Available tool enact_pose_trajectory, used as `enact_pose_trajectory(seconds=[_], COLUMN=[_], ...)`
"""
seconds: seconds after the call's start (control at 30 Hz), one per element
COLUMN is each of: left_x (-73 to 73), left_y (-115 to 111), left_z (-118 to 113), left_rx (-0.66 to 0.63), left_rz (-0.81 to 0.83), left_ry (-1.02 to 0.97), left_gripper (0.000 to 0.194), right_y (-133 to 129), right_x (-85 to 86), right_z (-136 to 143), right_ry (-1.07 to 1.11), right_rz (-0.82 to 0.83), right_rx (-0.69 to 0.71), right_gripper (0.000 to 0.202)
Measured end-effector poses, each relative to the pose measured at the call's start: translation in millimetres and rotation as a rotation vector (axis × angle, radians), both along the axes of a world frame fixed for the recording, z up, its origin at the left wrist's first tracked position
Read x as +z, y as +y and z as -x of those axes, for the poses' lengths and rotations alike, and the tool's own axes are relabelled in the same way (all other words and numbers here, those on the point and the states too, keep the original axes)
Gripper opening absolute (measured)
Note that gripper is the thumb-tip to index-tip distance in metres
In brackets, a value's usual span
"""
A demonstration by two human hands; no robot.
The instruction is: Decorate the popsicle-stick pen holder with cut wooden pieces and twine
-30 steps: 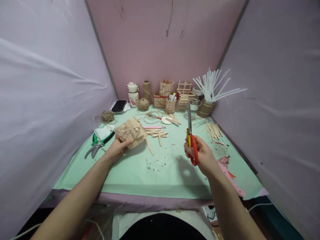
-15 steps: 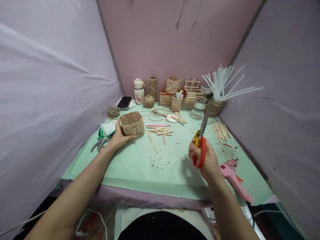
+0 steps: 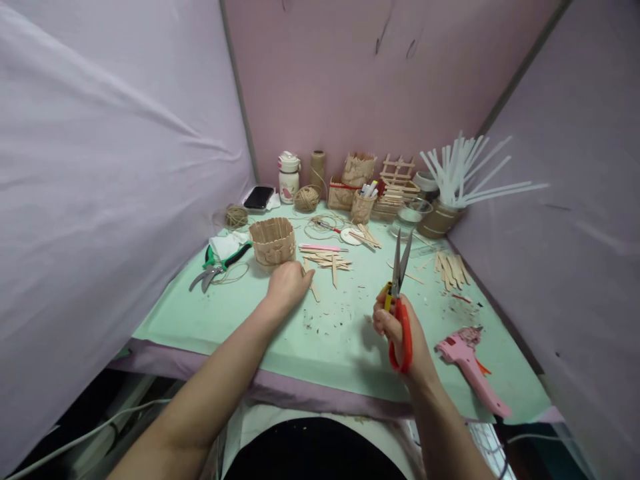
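My left hand (image 3: 289, 288) is closed low over the table, its thumb lying across a flat wooden craft stick (image 3: 315, 292); the other fingers are largely hidden. Just behind that hand stands a small box made of craft sticks (image 3: 273, 245), apart from my fingers. A loose pile of craft sticks (image 3: 327, 259) lies to the right, with a pink pen (image 3: 323, 248) behind it. On the right, my right hand (image 3: 400, 333) grips scissors (image 3: 401, 313) with red and yellow handles, held up above the table, blades pointing away and slightly parted.
Green-handled pruning shears (image 3: 213, 272) lie at left. A pink glue gun (image 3: 470, 370) rests at the right front, near more sticks (image 3: 450, 270). Along the back stand a bottle (image 3: 289, 179), twine (image 3: 307, 199), a glass of water (image 3: 406, 220) and a pot of white glue sticks (image 3: 445, 217).
My left hand has let go of the stick box and moved right, closing at a craft stick. The scissors' blades have opened a little. The view has shifted slightly.
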State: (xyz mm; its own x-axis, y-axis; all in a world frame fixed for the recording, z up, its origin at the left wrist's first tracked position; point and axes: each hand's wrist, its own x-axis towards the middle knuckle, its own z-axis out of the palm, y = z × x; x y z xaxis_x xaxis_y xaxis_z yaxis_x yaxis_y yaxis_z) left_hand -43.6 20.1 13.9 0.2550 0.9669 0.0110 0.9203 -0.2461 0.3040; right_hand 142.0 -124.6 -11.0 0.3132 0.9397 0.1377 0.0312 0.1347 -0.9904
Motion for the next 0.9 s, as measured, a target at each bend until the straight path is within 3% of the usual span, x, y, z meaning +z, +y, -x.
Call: enact_pose_trajectory(seconds=[0.1, 0.3, 0.57, 0.67, 0.73, 0.77, 0.83, 0.9], left_x=[-5.5, -13.0, -5.5, -2.8, -4.7, -7.0, -13.6, -20.8], left_y=[13, 6, -4, -28, -49, -61, -81, -94], left_z=[-13, -11, 5, 4, -1, -5, -12, -17], left_rx=[0.027, 0.046, 0.042, -0.007, -0.031, -0.039, -0.045, -0.060], left_rz=[0.009, 0.030, 0.016, 0.068, 0.331, 0.471, 0.644, 0.665], left_ry=[0.026, -0.023, -0.318, -0.603, -1.104, -1.253, -1.388, -1.387], left_gripper=[0.036, 0.029, 0.022, 0.024, 0.024, 0.027, 0.032, 0.035], right_y=[-3, -2, -3, 1, 7, 11, 18, 25], right_x=[-2.2, -3.1, 5.3, 10.7, 15.8, 18.7, 24.5, 29.1], right_z=[2, 7, 16, 23, 30, 34, 42, 47], right_ry=[0.010, 0.012, -0.006, -0.006, -0.006, 0.003, 0.043, 0.088], right_rz=[0.032, 0.064, 0.111, 0.143, 0.154, 0.149, 0.132, 0.125], right_rx=[0.054, 0.096, 0.069, 0.033, 0.004, -0.011, -0.039, -0.047], right_gripper=[0.028, 0.030, 0.031, 0.032, 0.033, 0.034, 0.037, 0.041])
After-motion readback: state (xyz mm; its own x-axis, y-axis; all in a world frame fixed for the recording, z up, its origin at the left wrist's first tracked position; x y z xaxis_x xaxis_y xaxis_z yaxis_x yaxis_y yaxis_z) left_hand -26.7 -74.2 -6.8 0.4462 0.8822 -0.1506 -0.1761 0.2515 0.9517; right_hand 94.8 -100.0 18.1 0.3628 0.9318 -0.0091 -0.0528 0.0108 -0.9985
